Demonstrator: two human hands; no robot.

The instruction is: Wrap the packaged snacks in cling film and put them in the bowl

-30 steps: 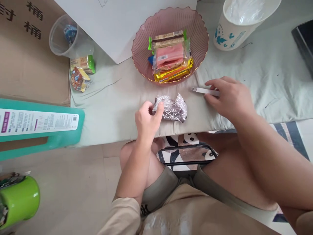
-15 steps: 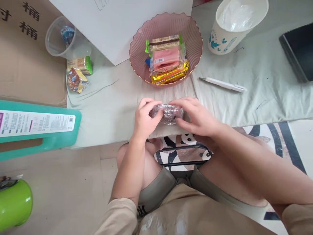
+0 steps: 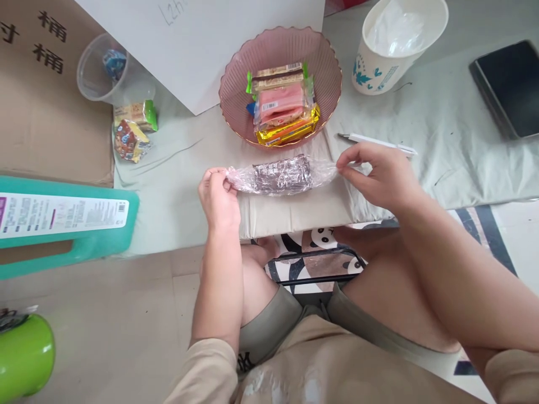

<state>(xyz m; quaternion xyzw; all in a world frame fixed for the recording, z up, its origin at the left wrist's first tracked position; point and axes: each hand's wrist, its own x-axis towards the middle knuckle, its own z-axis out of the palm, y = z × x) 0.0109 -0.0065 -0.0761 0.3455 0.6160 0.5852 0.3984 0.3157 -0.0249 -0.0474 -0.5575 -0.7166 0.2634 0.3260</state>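
Between my hands a dark brown snack packet [image 3: 284, 175] with pale lettering lies wrapped in clear plastic film [image 3: 324, 173]. The film stretches out past both ends of the packet in gathered tails. My left hand [image 3: 219, 196] pinches the left tail, fingers curled closed. With thumb and forefinger, my right hand [image 3: 374, 174] pinches the right tail. Just beyond the packet stands a pink ribbed bowl [image 3: 236, 73] with a gold rim, holding several wrapped snacks [image 3: 282, 104]. A white utility knife [image 3: 383, 143] lies behind my right hand, partly covered by it.
A paper cup [image 3: 379, 70] with crumpled film and a black device [image 3: 511, 90] are at the right. On the left are a clear plastic cup [image 3: 90, 70], snack packets [image 3: 132, 140], a cardboard box [image 3: 54, 123] and a teal container [image 3: 132, 213]. A white board [image 3: 202, 50] stands behind.
My hands have moved apart from the packet's ends, drawing the film out into long tails on both sides. The packet now shows plainly and lies slightly farther from me.
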